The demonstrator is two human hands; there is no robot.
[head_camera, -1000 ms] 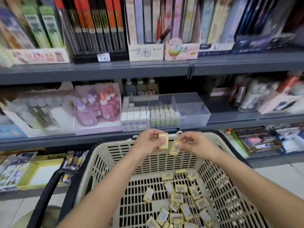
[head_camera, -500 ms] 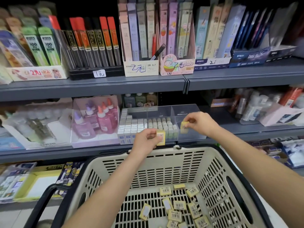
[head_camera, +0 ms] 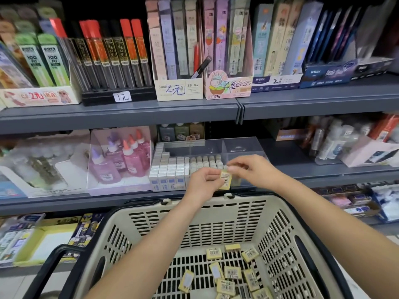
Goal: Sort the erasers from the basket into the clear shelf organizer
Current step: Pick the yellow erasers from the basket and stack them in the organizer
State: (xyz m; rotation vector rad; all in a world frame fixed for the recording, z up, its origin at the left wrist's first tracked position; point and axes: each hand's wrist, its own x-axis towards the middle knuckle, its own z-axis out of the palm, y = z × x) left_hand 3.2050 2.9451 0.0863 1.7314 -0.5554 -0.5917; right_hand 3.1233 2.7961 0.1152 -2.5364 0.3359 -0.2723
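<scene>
My left hand (head_camera: 203,182) grips a yellow eraser (head_camera: 225,180) with a barcode label, just above the far rim of the beige basket (head_camera: 194,205). My right hand (head_camera: 250,171) is right beside it, its fingertips pinching the top edge of that same eraser. Behind both hands, on the middle shelf, stands the clear organizer (head_camera: 244,147). White boxed erasers (head_camera: 168,171) fill its left part and a row of pale round-topped ones (head_camera: 205,161) the middle. My right hand hides most of its right compartment. Several yellow erasers (head_camera: 233,274) lie loose on the basket floor.
A clear box of pink and purple glue bottles (head_camera: 121,158) stands left of the organizer. The grey upper shelf edge (head_camera: 129,114) carries pencil-lead tubes (head_camera: 112,55) and card boxes. The basket's black handle (head_camera: 49,268) arches at the lower left.
My right hand carried one eraser to the organizer's right compartment, then came back without it to the eraser in my left hand. My left hand rose slightly towards the shelf.
</scene>
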